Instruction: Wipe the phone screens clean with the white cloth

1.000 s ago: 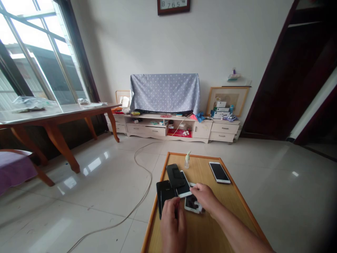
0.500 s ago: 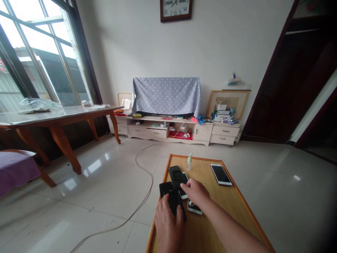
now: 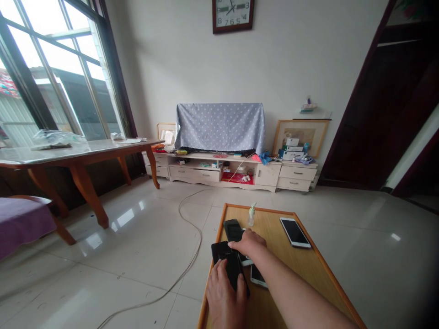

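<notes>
My left hand (image 3: 224, 292) is closed around the lower part of a black smartphone (image 3: 222, 250), lying back side up at the left edge of the small wooden table (image 3: 274, 219). Just beyond it, a dark grey smartphone (image 3: 233, 230) rests partly over a white-edged phone (image 3: 246, 262). My right hand (image 3: 253, 242) reaches across, fingers curled and thumb at the dark grey phone's near end, beside the black phone's top corner. My right forearm partly covers another white-edged phone (image 3: 258, 277).
A white smartphone (image 3: 295, 233) lies face up at the table's right side. Near the far edge stands a small clear pump bottle (image 3: 251, 215). A cable (image 3: 192, 262) runs over the tiled floor. Beyond are a low white cabinet (image 3: 195, 174) and a larger table (image 3: 113, 145).
My right hand has shifted slightly toward the black phone, its thumb now nearer that phone's top corner. My left hand stays on the black phone. The whole view has shifted a little.
</notes>
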A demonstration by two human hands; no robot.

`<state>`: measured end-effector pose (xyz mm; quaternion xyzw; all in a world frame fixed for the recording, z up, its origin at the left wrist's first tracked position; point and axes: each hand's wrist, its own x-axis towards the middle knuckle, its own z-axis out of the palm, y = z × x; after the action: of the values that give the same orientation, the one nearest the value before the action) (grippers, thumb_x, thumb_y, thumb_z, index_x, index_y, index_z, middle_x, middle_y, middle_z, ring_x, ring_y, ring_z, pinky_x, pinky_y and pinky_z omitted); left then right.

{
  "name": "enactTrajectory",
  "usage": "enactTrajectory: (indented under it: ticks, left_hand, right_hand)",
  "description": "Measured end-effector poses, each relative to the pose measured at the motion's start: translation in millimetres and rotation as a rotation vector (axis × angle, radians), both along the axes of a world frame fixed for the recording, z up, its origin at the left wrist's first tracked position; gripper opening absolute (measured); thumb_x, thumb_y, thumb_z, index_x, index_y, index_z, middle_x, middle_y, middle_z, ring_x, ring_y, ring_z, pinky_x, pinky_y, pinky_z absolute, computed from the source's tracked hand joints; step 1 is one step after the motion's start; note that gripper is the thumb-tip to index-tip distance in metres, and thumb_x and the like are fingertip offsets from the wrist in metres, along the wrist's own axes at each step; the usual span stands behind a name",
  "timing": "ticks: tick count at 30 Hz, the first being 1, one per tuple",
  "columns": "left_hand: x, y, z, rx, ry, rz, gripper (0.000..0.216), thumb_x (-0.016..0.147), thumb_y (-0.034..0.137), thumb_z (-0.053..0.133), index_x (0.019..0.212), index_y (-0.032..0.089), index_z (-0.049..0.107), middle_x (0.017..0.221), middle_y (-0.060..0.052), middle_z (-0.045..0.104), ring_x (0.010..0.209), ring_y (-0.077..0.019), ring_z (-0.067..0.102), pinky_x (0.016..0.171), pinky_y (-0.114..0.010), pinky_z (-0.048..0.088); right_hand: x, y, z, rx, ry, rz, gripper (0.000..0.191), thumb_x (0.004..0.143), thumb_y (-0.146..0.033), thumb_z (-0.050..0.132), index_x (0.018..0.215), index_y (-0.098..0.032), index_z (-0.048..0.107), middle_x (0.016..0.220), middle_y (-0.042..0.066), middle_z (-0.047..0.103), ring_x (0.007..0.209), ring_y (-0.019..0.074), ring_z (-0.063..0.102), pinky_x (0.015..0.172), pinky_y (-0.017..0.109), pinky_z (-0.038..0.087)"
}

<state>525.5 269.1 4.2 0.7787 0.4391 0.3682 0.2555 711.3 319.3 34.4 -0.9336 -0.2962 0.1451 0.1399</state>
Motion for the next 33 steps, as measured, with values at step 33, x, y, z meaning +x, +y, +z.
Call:
enactTrajectory:
  ticks: [33]
  left_hand:
    - [0.5, 4.3, -9.6, 0.026, -0.022, 0.021, 0.038, 0.085, 0.037, 0.057, 0.119, 0.019, 0.059, 0.127, -0.014, 0.059, 0.123, -0.0305, 0.053, 0.102, -0.048, 0.044]
  right_hand:
    - [12.1, 17.8, -12.0, 0.029, 0.107, -0.066, 0.076, 0.051, -0.061, 0.081, 0.111, -0.019, 0.06, 0.104, 0.016, 0.072, 0.095, 0.0316, 0.071, 0.075, 0.038, 0.054]
